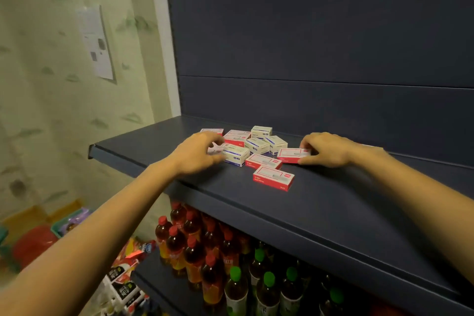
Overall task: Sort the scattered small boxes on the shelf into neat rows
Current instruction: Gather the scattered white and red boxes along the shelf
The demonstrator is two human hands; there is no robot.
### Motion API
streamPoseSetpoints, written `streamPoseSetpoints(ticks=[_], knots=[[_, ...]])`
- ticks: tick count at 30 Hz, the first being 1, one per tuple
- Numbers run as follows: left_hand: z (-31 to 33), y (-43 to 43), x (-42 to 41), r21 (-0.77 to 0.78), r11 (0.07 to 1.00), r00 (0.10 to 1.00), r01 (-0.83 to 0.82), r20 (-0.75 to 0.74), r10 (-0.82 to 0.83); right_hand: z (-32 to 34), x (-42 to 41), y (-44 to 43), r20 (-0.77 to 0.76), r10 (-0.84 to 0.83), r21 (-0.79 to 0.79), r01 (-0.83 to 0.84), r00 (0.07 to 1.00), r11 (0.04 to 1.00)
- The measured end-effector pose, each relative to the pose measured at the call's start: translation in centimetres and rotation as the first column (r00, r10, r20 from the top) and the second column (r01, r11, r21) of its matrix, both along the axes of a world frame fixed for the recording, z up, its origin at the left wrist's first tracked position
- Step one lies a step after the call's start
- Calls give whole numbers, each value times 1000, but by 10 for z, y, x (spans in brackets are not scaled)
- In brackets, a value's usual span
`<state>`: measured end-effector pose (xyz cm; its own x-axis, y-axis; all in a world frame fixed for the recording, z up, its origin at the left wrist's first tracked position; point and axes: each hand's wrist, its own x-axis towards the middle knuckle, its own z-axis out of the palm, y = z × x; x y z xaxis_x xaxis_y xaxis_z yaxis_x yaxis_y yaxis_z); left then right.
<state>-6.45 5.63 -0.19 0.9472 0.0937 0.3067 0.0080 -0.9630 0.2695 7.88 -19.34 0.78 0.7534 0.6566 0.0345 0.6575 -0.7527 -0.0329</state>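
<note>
Both hands are up on the dark shelf [333, 213]. The right hand [329, 149] pinches a red box [292, 155] between thumb and fingers. The left hand [196, 152], blurred, curls over the heap of small boxes [256, 145] lying between the hands; I cannot tell whether it grips one.

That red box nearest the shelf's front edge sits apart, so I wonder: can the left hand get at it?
Likely yes. The front red box lies alone on the shelf, nothing atop it, and the left hand is close by at the pile.
</note>
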Motion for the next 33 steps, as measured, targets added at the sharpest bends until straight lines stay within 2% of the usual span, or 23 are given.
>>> streamPoseSetpoints(ticks=[5, 9, 14, 17, 23, 27, 33], knots=[[5, 21, 36, -100, 979, 966, 178, -169, -193, 4, -17, -21, 33, -147, 153, 140, 989, 978], [2, 30, 57, -127, 949, 912, 287, -267, -311, 0, -36, -30, 60, -248, 191, 233, 967, 954], [20, 37, 62, -59, 911, 896, 409, -162, -413, -3, -65, -45, 86, -353, 293, 315, 932, 903], [41, 30, 63, -28, 901, 900, 433, -41, -434, -2, -84, -57, 80, -417, 352, 366, 905, 862], [45, -35, 69, -95, 834, 837, 544, 133, -531, -2, -130, -95, 115, -546, 424, 456, 830, 782], [42, -95, 66, -157, 753, 769, 638, 167, -617, 0, -164, -137, 107, -619, 428, 526, 778, 735], [42, -193, 49, -154, 648, 666, 746, 175, -725, 2, -215, -216, 120, -718, 406, 626, 686, 666]])
